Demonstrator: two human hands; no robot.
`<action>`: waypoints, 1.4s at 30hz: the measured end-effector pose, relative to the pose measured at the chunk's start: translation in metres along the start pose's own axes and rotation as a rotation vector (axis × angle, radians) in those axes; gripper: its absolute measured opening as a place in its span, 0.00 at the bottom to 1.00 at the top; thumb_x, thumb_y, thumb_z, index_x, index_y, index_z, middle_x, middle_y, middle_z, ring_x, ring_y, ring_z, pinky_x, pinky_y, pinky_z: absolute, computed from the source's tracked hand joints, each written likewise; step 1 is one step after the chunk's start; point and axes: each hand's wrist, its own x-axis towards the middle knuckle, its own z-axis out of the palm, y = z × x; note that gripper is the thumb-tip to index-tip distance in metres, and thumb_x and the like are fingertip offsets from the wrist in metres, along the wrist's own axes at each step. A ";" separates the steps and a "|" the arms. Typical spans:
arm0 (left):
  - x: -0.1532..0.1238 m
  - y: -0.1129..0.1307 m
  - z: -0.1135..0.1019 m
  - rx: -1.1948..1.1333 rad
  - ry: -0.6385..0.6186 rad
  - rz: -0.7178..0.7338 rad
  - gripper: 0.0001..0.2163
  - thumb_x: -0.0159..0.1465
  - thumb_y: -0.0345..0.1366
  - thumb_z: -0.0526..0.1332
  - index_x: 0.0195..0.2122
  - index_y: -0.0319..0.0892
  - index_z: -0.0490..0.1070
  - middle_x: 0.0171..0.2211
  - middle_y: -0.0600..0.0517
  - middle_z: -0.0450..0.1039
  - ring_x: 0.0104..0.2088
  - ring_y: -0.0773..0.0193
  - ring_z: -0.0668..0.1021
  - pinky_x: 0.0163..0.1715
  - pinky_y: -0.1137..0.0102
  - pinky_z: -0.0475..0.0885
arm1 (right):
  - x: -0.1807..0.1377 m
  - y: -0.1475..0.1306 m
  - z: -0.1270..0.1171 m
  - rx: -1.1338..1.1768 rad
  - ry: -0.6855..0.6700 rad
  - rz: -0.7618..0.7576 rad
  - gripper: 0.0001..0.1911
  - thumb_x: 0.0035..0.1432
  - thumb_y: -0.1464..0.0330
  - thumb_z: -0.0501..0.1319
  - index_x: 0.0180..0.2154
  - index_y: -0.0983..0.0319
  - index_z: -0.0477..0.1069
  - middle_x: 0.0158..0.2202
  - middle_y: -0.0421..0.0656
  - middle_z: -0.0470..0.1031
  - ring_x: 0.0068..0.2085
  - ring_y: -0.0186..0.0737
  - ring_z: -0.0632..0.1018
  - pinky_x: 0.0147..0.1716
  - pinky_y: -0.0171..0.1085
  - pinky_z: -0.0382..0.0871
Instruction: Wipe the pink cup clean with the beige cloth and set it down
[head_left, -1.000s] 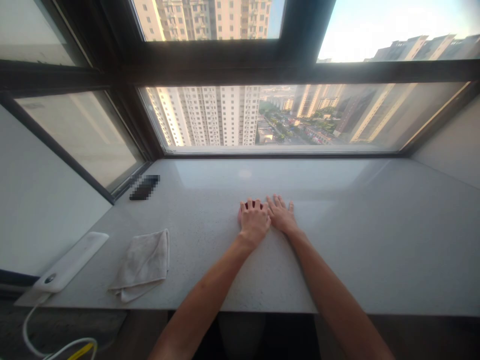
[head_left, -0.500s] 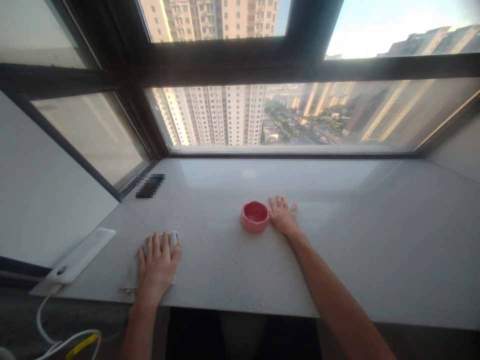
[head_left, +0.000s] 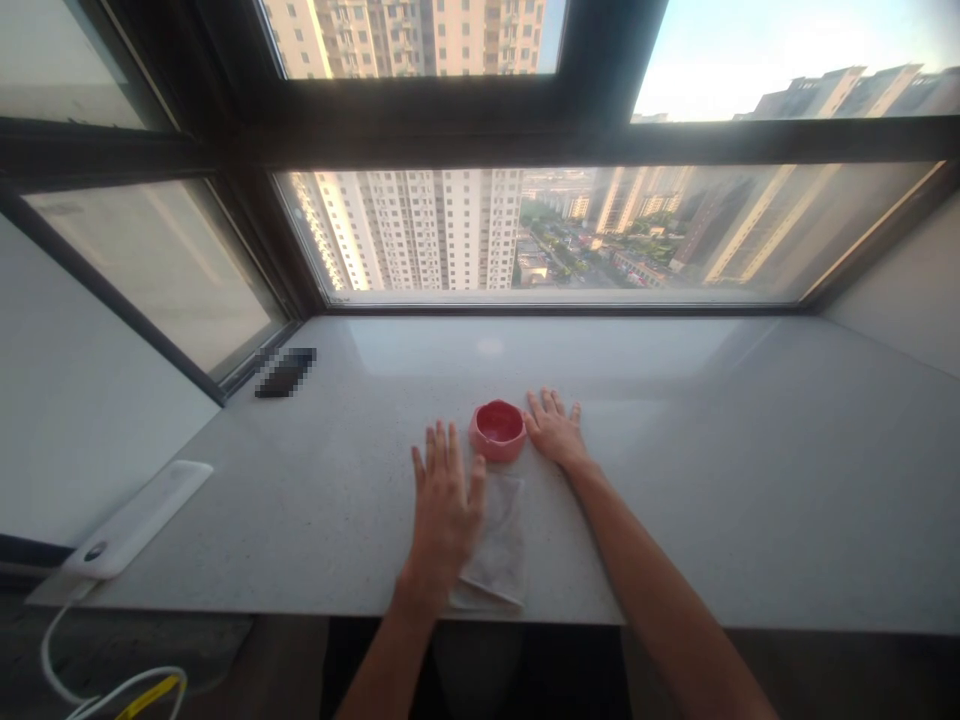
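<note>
A small pink bowl [head_left: 497,430] stands on the pale stone windowsill [head_left: 712,480], near its middle. My right hand [head_left: 556,432] lies flat on the sill with fingers spread, touching the bowl's right side. My left hand [head_left: 444,505] lies flat, fingers stretched out, pressing on the left part of a folded grey cloth [head_left: 499,545]. The cloth lies just in front of the bowl, near the sill's front edge.
A white power strip [head_left: 135,520] with a white cable [head_left: 97,680] sits at the sill's left front corner. A dark blurred object [head_left: 286,373] lies at the back left by the window frame. The sill's front edge drops off below my arms.
My left hand left the bowl, reached the cloth at the far left, and has slid it right to just in front of the bowl. My right hand stayed beside the bowl.
</note>
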 end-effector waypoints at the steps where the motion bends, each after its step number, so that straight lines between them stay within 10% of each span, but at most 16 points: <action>1: 0.024 -0.020 -0.006 0.012 0.000 -0.009 0.32 0.79 0.45 0.44 0.81 0.38 0.43 0.80 0.38 0.48 0.80 0.47 0.52 0.79 0.42 0.50 | 0.000 0.000 0.000 0.001 -0.004 0.003 0.34 0.79 0.56 0.38 0.79 0.59 0.49 0.82 0.53 0.45 0.81 0.56 0.48 0.73 0.73 0.39; 8: 0.126 -0.091 0.024 0.212 -0.408 0.019 0.33 0.79 0.45 0.41 0.79 0.29 0.47 0.80 0.38 0.43 0.81 0.48 0.48 0.80 0.50 0.43 | 0.001 -0.001 -0.002 0.002 -0.017 0.009 0.34 0.78 0.56 0.40 0.79 0.59 0.49 0.82 0.53 0.44 0.81 0.56 0.48 0.73 0.73 0.39; 33: 0.118 -0.094 0.039 0.222 -0.404 0.045 0.34 0.78 0.46 0.38 0.79 0.30 0.46 0.81 0.40 0.41 0.81 0.51 0.48 0.80 0.51 0.41 | 0.000 0.000 0.000 0.021 -0.012 0.018 0.34 0.78 0.56 0.41 0.78 0.58 0.51 0.82 0.51 0.46 0.81 0.56 0.47 0.74 0.71 0.37; 39: 0.118 -0.095 0.040 0.215 -0.388 0.042 0.34 0.78 0.47 0.38 0.80 0.31 0.46 0.81 0.40 0.41 0.81 0.51 0.49 0.80 0.50 0.42 | -0.036 -0.020 -0.050 0.270 0.401 0.242 0.35 0.76 0.63 0.42 0.78 0.70 0.51 0.81 0.60 0.43 0.81 0.63 0.43 0.74 0.68 0.48; 42: 0.118 -0.096 0.041 0.214 -0.386 0.049 0.33 0.78 0.46 0.39 0.80 0.33 0.47 0.81 0.40 0.42 0.81 0.51 0.50 0.79 0.50 0.41 | -0.099 -0.059 -0.062 0.261 0.467 -0.007 0.37 0.77 0.62 0.42 0.81 0.63 0.41 0.83 0.50 0.37 0.82 0.57 0.36 0.77 0.66 0.40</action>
